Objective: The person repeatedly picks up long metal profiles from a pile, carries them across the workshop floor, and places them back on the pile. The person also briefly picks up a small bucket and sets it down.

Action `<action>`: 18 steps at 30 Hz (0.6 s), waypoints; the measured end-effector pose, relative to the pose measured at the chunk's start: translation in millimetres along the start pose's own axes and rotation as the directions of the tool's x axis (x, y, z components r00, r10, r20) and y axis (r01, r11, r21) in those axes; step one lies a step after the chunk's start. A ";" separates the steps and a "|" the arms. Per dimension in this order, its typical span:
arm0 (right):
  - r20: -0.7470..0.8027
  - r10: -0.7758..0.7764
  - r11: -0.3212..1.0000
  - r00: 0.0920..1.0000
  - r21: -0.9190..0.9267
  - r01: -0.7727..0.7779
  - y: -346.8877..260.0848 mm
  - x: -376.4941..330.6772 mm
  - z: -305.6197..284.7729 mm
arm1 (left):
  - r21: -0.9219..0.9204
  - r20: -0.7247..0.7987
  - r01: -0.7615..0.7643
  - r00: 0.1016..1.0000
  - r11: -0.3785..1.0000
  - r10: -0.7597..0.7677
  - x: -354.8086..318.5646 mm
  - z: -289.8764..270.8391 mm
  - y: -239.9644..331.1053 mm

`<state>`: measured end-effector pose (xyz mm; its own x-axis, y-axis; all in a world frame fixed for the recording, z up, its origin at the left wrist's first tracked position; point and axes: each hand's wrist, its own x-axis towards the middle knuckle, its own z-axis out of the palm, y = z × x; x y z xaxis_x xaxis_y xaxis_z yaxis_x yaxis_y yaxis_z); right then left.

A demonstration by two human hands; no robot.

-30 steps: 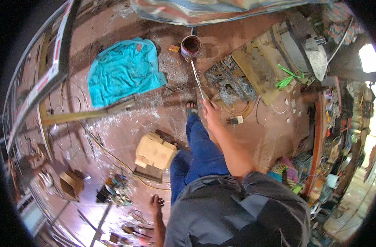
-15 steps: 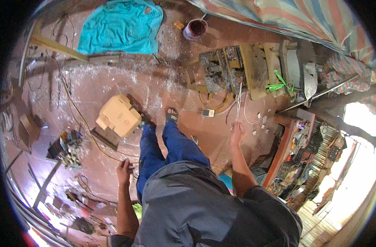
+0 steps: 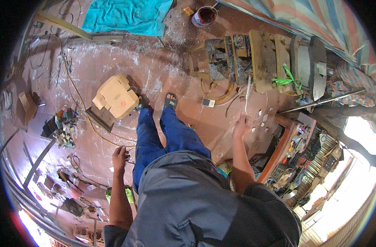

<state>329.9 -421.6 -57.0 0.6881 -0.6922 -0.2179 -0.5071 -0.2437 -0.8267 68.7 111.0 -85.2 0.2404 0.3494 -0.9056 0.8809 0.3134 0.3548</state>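
Note:
My right hand (image 3: 242,123) is closed round the lower end of a thin, pale, rod-like thing (image 3: 248,95), which points away from me over the floor. Beyond its tip lies a dirty wooden and metal frame (image 3: 262,61). At my left side, my left hand (image 3: 120,155) hangs above the floor with its fingers curled. Whether anything small is in those fingers I cannot make out. Near my feet, a flattened brown cardboard box (image 3: 116,96) rests on a dark board (image 3: 100,118). A yellow hose (image 3: 81,103) runs along the floor beyond my left hand.
A turquoise cloth (image 3: 126,16) and a paint-stained bucket (image 3: 204,17) are at the far side. Coiled hose (image 3: 219,96) lies near the frame, which bears a green strip (image 3: 287,78). A cluttered tool rack (image 3: 305,152) stands right; tools and scraps (image 3: 61,127) lie left.
The whole view has shifted, with far things now higher in it. My right hand has moved slightly outward, still holding the rod-like thing. My left hand has moved slightly left.

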 end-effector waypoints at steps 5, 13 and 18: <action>-0.065 -0.024 0.999 0.998 0.038 0.027 13.3 15.4 0.3 | 0.001 0.020 0.047 0.999 0.999 -0.047 -3.2 -7.2 -30.5; 0.193 0.118 0.964 0.974 0.213 -0.159 2.5 2.5 -1.7 | -0.022 0.056 -0.052 0.997 0.998 0.054 -9.3 27.2 -22.0; 0.317 0.128 0.944 0.940 0.250 -0.213 -13.4 -5.3 1.3 | -0.002 0.068 -0.084 0.994 0.996 0.084 -16.7 38.4 -2.0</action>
<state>333.7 -413.7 -45.5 0.7462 -0.4664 -0.4750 -0.4956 0.0872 -0.8642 78.6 70.5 -79.6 0.3406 0.3139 -0.8862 0.8568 0.2844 0.4301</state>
